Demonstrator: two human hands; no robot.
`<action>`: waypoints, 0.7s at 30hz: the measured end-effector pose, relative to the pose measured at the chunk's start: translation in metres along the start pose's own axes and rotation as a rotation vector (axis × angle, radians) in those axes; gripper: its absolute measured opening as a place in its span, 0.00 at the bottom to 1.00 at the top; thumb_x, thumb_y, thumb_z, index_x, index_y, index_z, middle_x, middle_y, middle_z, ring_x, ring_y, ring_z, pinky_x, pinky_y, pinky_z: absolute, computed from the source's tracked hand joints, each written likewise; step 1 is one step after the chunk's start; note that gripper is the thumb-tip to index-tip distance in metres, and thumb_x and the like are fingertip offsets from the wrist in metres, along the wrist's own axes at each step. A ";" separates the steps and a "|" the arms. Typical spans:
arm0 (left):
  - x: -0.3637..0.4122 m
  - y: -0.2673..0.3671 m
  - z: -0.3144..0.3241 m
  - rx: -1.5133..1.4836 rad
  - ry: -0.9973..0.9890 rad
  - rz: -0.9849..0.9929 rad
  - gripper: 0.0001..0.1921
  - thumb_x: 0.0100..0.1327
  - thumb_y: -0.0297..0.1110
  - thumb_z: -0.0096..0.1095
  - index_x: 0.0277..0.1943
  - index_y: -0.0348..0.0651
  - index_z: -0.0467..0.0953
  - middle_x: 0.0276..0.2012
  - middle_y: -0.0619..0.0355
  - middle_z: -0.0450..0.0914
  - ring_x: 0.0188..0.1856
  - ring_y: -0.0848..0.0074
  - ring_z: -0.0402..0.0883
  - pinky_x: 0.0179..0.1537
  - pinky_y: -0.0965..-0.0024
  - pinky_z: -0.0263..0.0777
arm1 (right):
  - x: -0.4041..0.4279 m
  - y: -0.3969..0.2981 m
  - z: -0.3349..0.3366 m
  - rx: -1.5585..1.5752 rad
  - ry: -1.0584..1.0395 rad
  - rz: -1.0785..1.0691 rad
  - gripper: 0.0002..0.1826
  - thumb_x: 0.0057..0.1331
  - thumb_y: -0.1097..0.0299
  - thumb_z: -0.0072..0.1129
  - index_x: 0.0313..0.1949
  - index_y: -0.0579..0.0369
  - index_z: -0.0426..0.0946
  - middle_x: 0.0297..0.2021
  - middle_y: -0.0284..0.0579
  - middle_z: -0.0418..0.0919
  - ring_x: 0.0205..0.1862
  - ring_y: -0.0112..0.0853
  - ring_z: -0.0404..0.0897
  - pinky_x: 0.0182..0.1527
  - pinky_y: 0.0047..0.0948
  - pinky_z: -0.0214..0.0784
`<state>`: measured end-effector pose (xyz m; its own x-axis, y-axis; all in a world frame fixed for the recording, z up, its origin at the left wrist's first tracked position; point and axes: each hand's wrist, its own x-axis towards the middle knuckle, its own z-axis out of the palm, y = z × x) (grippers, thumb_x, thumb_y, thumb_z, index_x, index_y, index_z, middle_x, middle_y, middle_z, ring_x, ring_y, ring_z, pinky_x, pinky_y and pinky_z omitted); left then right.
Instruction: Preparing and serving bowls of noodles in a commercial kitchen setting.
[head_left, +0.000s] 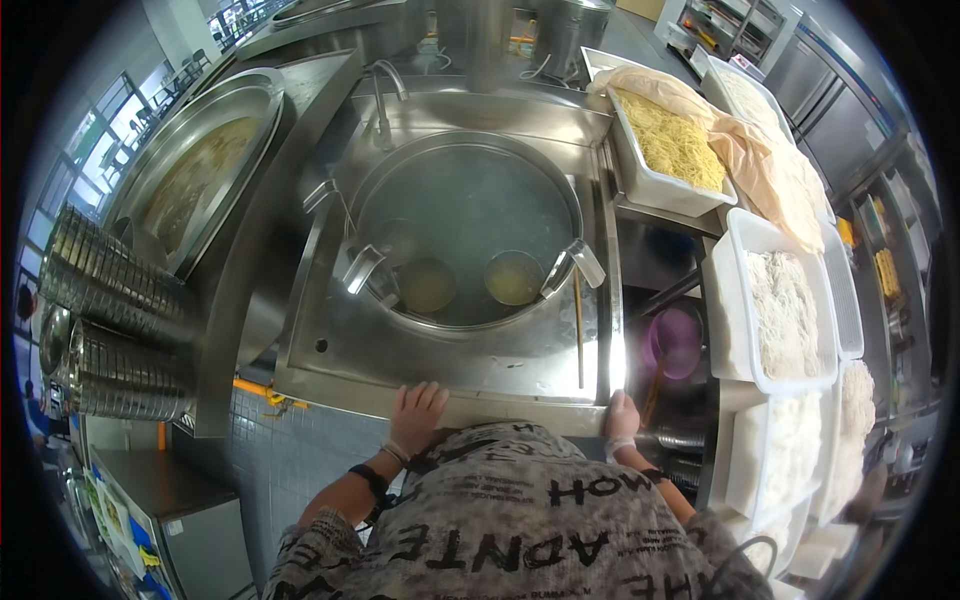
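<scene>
My left hand (418, 417), in a clear glove, rests with its fingers over the front edge of the steel cooking station (465, 375). My gloved right hand (622, 420) lies on the same edge at the front right corner; neither hand has anything lifted in it. Before me is a large round pot of cloudy water (472, 202). Several noodle strainers stand in it, their metal handles hooked over the rim; a strainer at the right (514, 277) and a strainer at the left (426, 285) hold something yellowish under the water. A thin wooden stick (579, 330) lies right of the pot.
A faucet (381, 105) rises behind the pot. Stacked steel bowls (127, 375) and a wide pan of brown liquid (202, 180) are at the left. On the right stand a tub of yellow noodles (660, 184), a tub of white noodles (731, 300) and, lower, a purple container (675, 343).
</scene>
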<state>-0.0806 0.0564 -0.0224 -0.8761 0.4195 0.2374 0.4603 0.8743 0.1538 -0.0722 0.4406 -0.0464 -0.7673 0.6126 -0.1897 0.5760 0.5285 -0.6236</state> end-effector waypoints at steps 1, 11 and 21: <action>0.000 -0.001 0.001 0.010 -0.005 0.004 0.20 0.54 0.36 0.52 0.52 0.47 0.65 0.51 0.56 0.66 0.54 0.67 0.64 0.56 0.55 0.52 | 0.000 -0.001 0.000 0.000 -0.001 -0.002 0.25 0.64 0.47 0.39 0.39 0.56 0.76 0.32 0.55 0.77 0.38 0.49 0.75 0.40 0.39 0.64; -0.001 -0.003 0.006 0.093 -0.020 0.027 0.29 0.47 0.43 0.59 0.54 0.48 0.63 0.52 0.58 0.65 0.56 0.68 0.62 0.57 0.56 0.50 | 0.001 -0.003 -0.001 -0.032 0.009 -0.034 0.25 0.64 0.46 0.39 0.37 0.56 0.76 0.29 0.55 0.76 0.35 0.48 0.75 0.38 0.38 0.65; -0.004 -0.007 0.012 0.089 -0.052 0.051 0.42 0.35 0.50 0.69 0.55 0.45 0.61 0.53 0.54 0.63 0.56 0.64 0.61 0.57 0.53 0.50 | -0.001 -0.003 -0.001 -0.021 -0.003 -0.030 0.27 0.64 0.45 0.38 0.37 0.56 0.76 0.30 0.55 0.77 0.36 0.49 0.75 0.39 0.39 0.65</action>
<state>-0.0820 0.0512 -0.0358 -0.8593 0.4740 0.1920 0.4918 0.8689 0.0561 -0.0730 0.4393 -0.0434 -0.7853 0.5944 -0.1733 0.5584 0.5590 -0.6129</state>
